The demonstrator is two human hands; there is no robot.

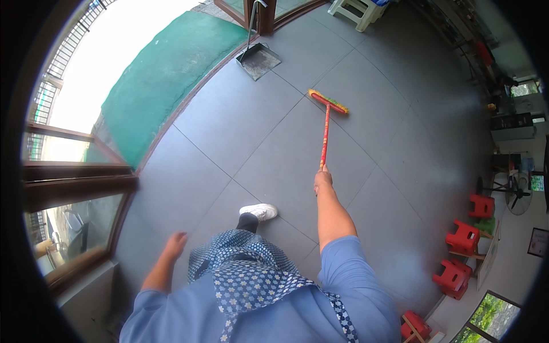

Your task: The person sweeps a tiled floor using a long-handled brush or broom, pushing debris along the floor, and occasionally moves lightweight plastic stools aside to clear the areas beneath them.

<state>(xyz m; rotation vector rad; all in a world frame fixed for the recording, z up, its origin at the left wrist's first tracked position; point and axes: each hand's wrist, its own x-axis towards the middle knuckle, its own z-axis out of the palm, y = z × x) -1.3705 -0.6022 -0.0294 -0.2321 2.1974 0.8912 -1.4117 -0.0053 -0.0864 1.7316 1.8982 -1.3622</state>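
My right hand [323, 181] is closed around the red handle of a push broom [325, 137], arm stretched forward. The broom's red head, with yellow and green bristles, rests on the grey tiled floor [274, 145] at the upper middle. My left hand [176, 245] hangs at my side, holding nothing that I can see, its fingers blurred and loosely curled. Beyond the broom, to the left, a metal long-handled dustpan [258, 62] stands on the floor by the door sill.
A brown-framed doorway [81, 173] opens at left onto green ground [171, 77]. A pale plastic stool [358, 13] stands at the top. Red plastic stools [462, 238] and a fan [518, 194] line the right wall. My white shoe [259, 211] is ahead of me.
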